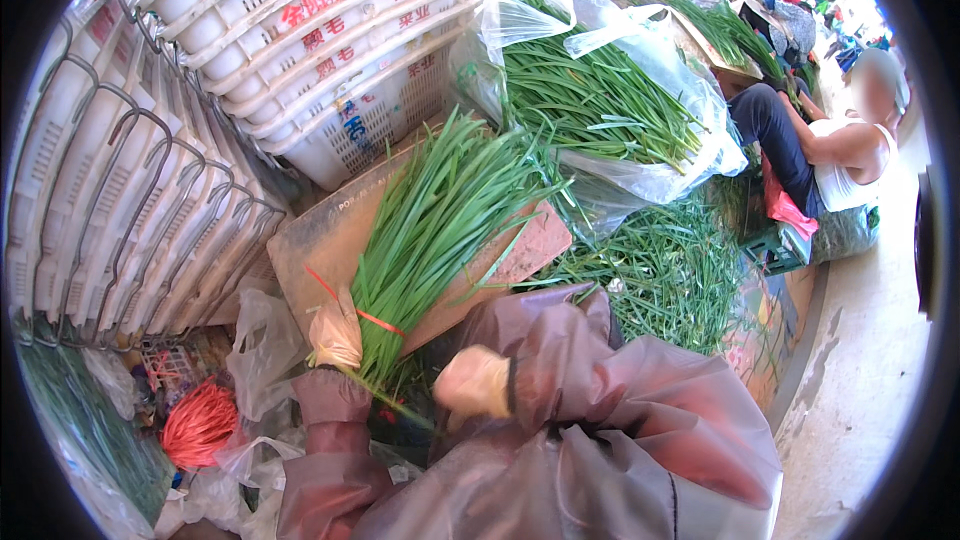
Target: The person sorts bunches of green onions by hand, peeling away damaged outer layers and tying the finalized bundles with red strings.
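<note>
A large bunch of long green leafy stalks, like garlic chives (435,225), lies across a worn board (322,232) before me. A thin red tie (382,322) crosses the bunch near its lower end, with one end loose over the board. My left hand (336,337), in a light glove, is closed at the lower left side of the bunch. My right hand (472,382), gloved and blurred, is curled to the right of the stalk ends, apart from the bunch; whether anything is in it cannot be told. A thin stalk runs between the two hands.
Stacked white plastic crates (337,52) with wire handles stand at left and behind the board. An open plastic bag (645,180) of green stalks lies beyond, loose trimmings (660,270) below it. Red ties (201,424) lie lower left. A person (844,142) sits at right.
</note>
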A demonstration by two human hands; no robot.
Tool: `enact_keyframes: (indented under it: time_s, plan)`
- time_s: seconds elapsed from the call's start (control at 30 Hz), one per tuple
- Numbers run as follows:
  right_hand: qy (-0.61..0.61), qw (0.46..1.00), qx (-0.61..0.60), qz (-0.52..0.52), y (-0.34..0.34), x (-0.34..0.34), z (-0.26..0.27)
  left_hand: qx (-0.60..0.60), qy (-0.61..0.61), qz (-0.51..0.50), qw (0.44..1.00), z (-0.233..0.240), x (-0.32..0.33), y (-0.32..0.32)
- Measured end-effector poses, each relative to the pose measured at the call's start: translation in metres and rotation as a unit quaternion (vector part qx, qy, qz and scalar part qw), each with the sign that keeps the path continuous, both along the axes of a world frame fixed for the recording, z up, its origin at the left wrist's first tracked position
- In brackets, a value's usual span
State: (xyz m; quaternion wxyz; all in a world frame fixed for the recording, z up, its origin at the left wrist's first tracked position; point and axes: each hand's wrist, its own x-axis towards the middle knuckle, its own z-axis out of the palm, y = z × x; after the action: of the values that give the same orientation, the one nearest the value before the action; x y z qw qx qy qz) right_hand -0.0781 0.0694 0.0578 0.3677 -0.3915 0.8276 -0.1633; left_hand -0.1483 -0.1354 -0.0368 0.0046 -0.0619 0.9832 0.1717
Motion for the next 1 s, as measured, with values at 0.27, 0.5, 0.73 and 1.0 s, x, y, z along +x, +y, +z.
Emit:
enact_keyframes:
  time_s: [0.27,0.5,0.73,1.0]
  plan:
    - [-0.269,0.61,-0.47,-0.578,0.039,-0.058,-0.076,-0.019,0.022,0.009,1.0,-0.002,0.005,0.005]
    - [-0.213,0.617,-0.356,-0.668,0.006,-0.077,-0.09,-0.027,0.011,0.003,1.0,0.001,0.004,0.004]
    - [-0.221,0.594,-0.393,-0.666,0.002,-0.079,-0.096,-0.017,0.022,-0.013,1.0,-0.01,-0.005,-0.005]
    - [-0.158,0.589,-0.419,-0.672,-0.008,-0.077,-0.097,-0.002,-0.028,0.018,0.999,-0.008,-0.007,-0.007]
